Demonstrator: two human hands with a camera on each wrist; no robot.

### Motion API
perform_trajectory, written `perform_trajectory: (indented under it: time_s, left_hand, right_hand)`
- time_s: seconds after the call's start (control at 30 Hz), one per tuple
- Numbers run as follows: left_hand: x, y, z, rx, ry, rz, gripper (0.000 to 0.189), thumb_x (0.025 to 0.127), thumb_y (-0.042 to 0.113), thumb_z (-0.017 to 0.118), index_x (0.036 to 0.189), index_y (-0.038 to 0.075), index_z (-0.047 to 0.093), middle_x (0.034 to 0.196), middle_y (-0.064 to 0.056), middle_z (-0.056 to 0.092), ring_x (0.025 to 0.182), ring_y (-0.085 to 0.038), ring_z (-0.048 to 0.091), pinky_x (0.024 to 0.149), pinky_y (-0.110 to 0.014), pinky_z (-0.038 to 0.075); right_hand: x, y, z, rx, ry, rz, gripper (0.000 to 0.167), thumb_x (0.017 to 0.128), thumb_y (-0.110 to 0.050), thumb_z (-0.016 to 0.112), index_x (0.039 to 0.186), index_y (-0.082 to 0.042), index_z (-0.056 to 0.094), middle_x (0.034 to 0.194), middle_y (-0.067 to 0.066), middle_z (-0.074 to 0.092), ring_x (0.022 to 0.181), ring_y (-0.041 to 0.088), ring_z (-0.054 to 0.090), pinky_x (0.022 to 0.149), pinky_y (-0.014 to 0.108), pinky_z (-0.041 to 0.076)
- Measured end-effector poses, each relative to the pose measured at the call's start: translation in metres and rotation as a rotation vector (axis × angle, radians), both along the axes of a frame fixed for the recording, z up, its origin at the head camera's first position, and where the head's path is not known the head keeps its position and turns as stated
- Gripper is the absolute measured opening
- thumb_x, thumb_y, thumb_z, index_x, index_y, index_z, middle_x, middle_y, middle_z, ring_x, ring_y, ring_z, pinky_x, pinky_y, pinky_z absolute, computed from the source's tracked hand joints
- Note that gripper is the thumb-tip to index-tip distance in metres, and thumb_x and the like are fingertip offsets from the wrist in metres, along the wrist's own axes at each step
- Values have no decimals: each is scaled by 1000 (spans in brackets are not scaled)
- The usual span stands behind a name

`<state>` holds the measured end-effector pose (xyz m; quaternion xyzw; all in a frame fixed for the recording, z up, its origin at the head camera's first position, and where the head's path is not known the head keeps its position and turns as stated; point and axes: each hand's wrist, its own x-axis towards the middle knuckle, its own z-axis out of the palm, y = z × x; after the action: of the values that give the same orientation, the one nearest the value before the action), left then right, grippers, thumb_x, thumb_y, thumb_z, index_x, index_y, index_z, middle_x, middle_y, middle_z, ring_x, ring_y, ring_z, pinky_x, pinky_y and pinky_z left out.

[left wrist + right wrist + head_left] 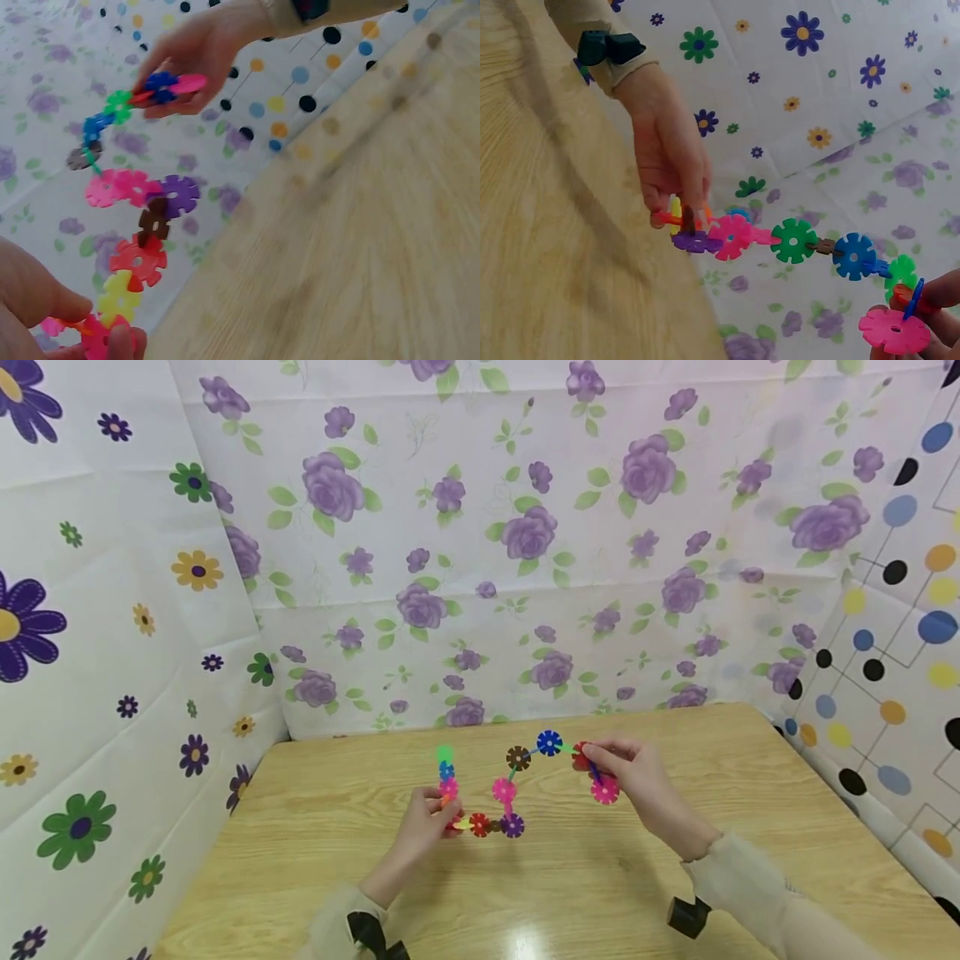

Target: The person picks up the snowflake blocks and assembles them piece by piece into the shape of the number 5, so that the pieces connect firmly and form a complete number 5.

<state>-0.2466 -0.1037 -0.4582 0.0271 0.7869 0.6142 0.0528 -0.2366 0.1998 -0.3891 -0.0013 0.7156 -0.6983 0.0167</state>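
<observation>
A chain of several notched plastic discs, snowflake-shaped and slotted into one another, is held up above the table between both hands. My left hand (pixel 423 827) pinches a red disc (pixel 96 339) beside a yellow disc (pixel 118 298); a short run ending in a green disc (pixel 444 754) rises beyond the fingers. From there the chain bends through a purple disc (pixel 513 825), a brown disc (pixel 518 758) and a blue disc (pixel 550 743). My right hand (pixel 637 781) pinches a red disc (pixel 580 756) near the other end, where a pink disc (pixel 894 331) hangs below the fingers.
A wooden table (pixel 570 893) lies under the hands. Behind it hangs a rose-patterned cloth (pixel 480 635), with a daisy-patterned cloth (pixel 142 660) at the left and a dotted cloth (pixel 885 685) at the right. Black straps circle both wrists.
</observation>
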Motion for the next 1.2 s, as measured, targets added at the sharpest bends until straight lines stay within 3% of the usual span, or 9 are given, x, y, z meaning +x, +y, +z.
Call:
perform_trajectory:
  time_s: [0.23,0.57,0.77,1.0,1.2]
  left_hand:
    - [-12,-13,-2,-183,-19,12,35,98,21,57,116,-6,44,99,-19,67,70,-19,67,67,-38,54]
    - [-27,-14,-6,-183,-15,7,15,94,9,61,95,-3,52,83,-17,71,65,-20,65,68,-42,56]
    - [-40,-15,-13,-205,-6,-55,22,92,14,66,100,-3,56,85,-17,72,74,-24,67,69,-41,55]
    - [-57,-12,-24,-216,14,-114,18,93,15,65,101,-1,60,91,-20,72,75,-17,66,70,-38,56]
    - [-70,-6,-34,-273,75,-119,17,92,14,65,105,3,67,83,-18,69,63,-16,58,51,-25,43]
  right_hand:
    - [1,3,-35,17,-74,27,32,94,-21,64,113,5,64,95,-1,73,85,9,69,82,24,57]
    - [3,9,-63,95,-144,49,24,94,-17,64,106,3,67,93,2,73,84,11,69,85,38,57]
    - [7,12,-77,194,-189,100,24,92,-21,65,101,1,69,87,0,71,83,15,65,73,35,55]
    - [14,14,-94,339,-220,178,22,87,-21,68,96,-1,73,74,-4,68,63,9,56,53,23,42]
    - [20,14,-102,378,-194,286,19,87,-18,68,94,-1,74,72,-2,68,53,4,53,47,17,37]
